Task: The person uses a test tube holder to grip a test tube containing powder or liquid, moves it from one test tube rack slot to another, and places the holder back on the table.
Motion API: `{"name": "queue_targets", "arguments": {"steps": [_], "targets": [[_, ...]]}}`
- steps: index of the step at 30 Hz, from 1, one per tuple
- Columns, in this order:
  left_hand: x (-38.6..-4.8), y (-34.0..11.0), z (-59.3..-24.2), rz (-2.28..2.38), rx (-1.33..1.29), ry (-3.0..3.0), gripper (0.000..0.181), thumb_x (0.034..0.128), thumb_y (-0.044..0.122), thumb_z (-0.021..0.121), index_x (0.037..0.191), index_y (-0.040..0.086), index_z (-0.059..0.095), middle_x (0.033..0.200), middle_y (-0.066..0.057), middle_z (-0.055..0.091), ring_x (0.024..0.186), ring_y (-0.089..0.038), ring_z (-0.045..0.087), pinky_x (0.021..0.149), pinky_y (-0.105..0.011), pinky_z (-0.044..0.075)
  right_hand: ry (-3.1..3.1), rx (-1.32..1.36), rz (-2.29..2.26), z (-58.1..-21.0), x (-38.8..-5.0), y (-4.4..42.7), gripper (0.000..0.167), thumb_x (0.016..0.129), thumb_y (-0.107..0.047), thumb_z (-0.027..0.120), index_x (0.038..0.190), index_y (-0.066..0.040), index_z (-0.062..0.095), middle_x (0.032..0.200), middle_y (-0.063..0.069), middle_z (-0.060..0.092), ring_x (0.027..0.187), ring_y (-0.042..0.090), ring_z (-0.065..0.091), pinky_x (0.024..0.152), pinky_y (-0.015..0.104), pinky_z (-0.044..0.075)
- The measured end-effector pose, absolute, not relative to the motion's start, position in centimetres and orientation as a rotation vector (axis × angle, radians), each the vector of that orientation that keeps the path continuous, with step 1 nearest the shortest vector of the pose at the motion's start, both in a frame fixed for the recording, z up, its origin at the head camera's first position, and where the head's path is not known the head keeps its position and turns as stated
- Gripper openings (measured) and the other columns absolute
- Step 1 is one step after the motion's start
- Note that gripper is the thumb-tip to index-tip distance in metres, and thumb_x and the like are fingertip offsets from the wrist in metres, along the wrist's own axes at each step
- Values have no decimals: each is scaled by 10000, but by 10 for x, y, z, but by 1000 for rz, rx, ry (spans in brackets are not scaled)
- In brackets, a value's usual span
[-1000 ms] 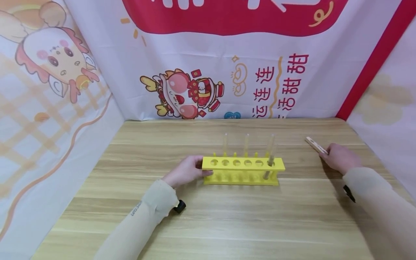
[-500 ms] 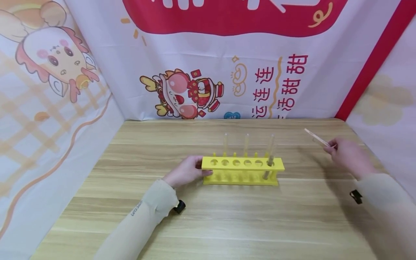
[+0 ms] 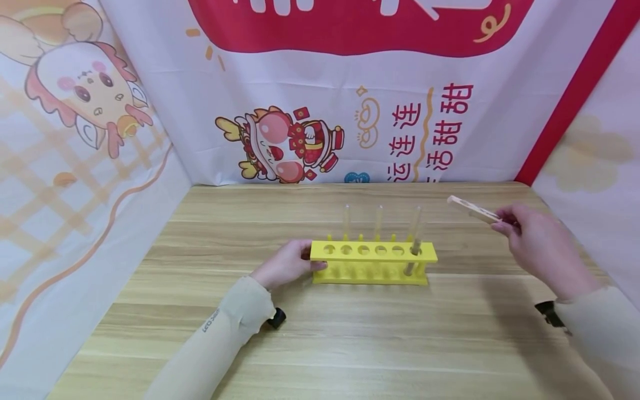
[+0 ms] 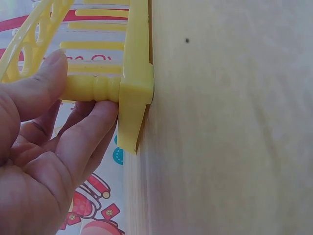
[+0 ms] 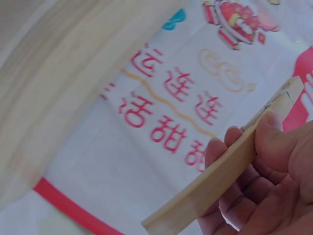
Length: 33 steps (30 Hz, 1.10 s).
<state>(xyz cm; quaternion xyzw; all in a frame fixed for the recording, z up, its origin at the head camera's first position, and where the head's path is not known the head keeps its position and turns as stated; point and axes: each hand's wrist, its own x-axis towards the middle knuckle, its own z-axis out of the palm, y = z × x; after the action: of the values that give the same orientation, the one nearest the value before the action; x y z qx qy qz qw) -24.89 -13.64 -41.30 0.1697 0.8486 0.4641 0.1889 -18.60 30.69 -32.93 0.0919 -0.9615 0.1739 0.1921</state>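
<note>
My left hand (image 3: 287, 262) grips the left end of a yellow test tube rack (image 3: 372, 251). In the left wrist view, the thumb and fingers are around its yellow end post (image 4: 93, 88). At the rack's right end, a clear test tube (image 3: 416, 245) with something greyish in it stands in a hole. Behind it, more clear tubes, such as this test tube (image 3: 379, 219), stick up along the row of pegs. Over the table's right side, my right hand (image 3: 537, 247) pinches a wooden test tube clamp (image 5: 210, 183). A thin metal wire shows near one end of the clamp.
The rack stands on a wood-grain table (image 3: 350, 339). A printed cloth backdrop (image 3: 190, 111) rises at the table's far edge, and cloth also hangs along the left and right sides. Black straps are at both sleeves.
My right hand has lifted the test tube clamp off the table and tilted it, bringing its far end up and to the left. My left hand and the rack have stayed nearly still.
</note>
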Motion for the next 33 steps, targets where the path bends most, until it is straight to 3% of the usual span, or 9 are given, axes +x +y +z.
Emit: {"name": "queue_targets", "arguments": {"steps": [14, 22, 33], "targets": [[-249, -137, -414, 1317, 474, 2381, 288, 897, 210, 750, 1175, 193, 677, 1142, 61, 682, 1040, -146, 622, 969, -401, 476, -2490, 420, 395, -315, -168, 282, 233, 773, 6, 814, 941, 0, 652, 794, 119, 643, 647, 301, 564, 618, 527, 455], [-250, -137, -415, 1298, 483, 2387, 300, 895, 219, 748, 1183, 186, 672, 1142, 63, 679, 1034, -146, 624, 964, -394, 482, -2340, 528, 283, -311, -163, 270, 282, 700, -6, 858, 909, -19, 669, 790, 126, 665, 626, 301, 614, 581, 509, 491], [-250, -136, -414, 1287, 486, 2395, 299, 906, 205, 736, 1197, 189, 667, 1154, 61, 674, 1050, -141, 620, 974, -402, 478, -2385, 533, 291, -311, -166, 258, 254, 708, 1, 856, 874, -55, 673, 781, 76, 650, 662, 275, 621, 597, 488, 507]]}}
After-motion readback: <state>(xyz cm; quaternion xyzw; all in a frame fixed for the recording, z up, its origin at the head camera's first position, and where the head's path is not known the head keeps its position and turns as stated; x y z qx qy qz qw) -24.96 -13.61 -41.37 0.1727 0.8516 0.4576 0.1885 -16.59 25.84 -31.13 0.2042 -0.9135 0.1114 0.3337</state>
